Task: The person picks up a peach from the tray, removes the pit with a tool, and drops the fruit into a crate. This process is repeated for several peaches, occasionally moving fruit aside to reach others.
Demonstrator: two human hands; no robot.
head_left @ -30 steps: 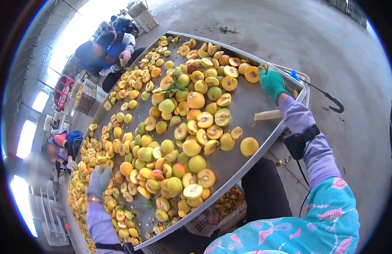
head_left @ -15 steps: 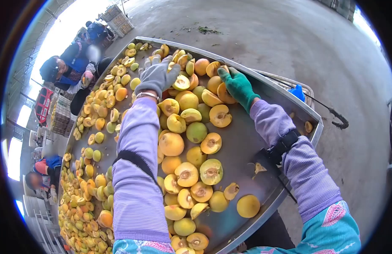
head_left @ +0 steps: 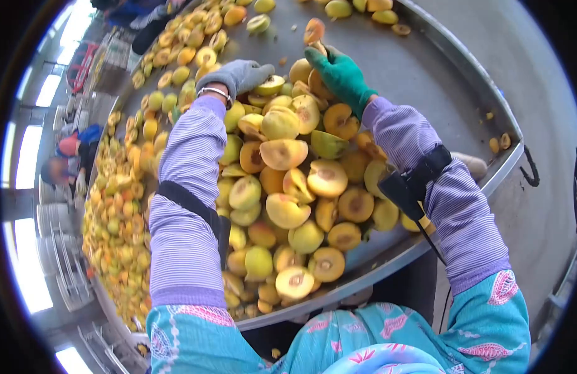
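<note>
My left hand (head_left: 242,76), in a grey glove, lies palm down at the far left edge of a heap of halved yellow peaches (head_left: 283,154). Its fingers stretch to the right against a greenish peach half (head_left: 270,85). My right hand (head_left: 341,73), in a green glove, is cupped along the heap's far right side, its fingers partly hidden. An orange peach piece (head_left: 314,30) shows just beyond its fingertips. Many halves in the heap show cut faces, and some lie skin up. Neither hand visibly grips a piece.
The fruit lies on a metal table (head_left: 413,68) with a raised rim (head_left: 510,118). More peaches (head_left: 117,224) cover its left side. A few scraps (head_left: 504,142) lie at the right corner. Another person (head_left: 70,165) is beyond the left side, near stacked white crates (head_left: 58,218).
Both hands have come closer to my body, and the peaches between them have bunched into a higher heap. The camera has turned, and more bare metal shows behind the hands.
</note>
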